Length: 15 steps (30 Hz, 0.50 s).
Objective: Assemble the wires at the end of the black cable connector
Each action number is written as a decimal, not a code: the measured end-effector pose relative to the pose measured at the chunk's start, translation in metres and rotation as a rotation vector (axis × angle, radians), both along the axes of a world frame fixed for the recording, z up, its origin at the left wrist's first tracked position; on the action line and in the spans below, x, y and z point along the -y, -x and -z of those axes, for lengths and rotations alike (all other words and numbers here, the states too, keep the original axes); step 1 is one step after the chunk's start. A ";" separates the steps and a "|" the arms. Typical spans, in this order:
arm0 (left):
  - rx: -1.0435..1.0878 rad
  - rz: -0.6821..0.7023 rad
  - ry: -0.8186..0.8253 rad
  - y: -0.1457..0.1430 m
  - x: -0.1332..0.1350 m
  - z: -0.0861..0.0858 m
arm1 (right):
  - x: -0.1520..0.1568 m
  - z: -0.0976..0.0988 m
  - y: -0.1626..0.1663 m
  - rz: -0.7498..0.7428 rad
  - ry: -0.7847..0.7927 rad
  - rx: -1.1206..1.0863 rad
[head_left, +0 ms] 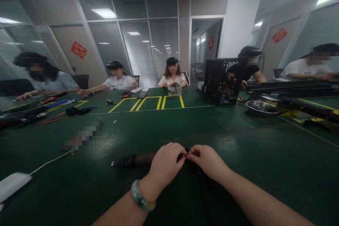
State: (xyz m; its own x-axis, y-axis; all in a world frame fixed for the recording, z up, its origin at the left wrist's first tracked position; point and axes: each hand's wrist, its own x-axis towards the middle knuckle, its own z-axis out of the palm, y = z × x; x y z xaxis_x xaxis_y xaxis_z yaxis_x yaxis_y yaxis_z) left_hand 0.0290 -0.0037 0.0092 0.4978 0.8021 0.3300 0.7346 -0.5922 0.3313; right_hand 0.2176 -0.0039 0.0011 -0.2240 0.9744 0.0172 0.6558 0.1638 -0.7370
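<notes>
My left hand [165, 164], with a green bracelet on the wrist, is closed around the right end of a dark cylindrical tool [132, 161] that lies on the green table [238, 159]. My right hand [206, 160] pinches a small dark part at that same end, its fingertips touching those of the left hand. What exactly sits between the fingers is too small to make out. A dark cable or strap seems to run down from the hands toward me, hard to see against the table.
A white device [12, 185] with a white cable lies at the near left. A black perforated case [221, 80] stands at the far right, with a metal bowl [262, 107] beside it. Several other people sit around the table with tools and wires. Yellow tape lines [148, 103] mark the far middle.
</notes>
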 end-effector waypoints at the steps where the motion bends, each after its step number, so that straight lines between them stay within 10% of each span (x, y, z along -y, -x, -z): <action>1: 0.000 0.004 -0.003 0.000 0.000 0.000 | 0.000 0.000 0.000 0.001 -0.013 0.016; 15: -0.016 0.013 0.003 0.000 0.001 -0.001 | 0.005 -0.010 0.003 -0.026 -0.068 0.146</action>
State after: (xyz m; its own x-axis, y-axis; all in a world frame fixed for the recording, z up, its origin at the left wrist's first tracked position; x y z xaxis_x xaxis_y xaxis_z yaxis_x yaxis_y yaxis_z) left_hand 0.0286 -0.0052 0.0107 0.5137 0.7963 0.3196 0.7318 -0.6010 0.3213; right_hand 0.2144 -0.0092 0.0108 -0.2540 0.9660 0.0488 0.7497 0.2285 -0.6210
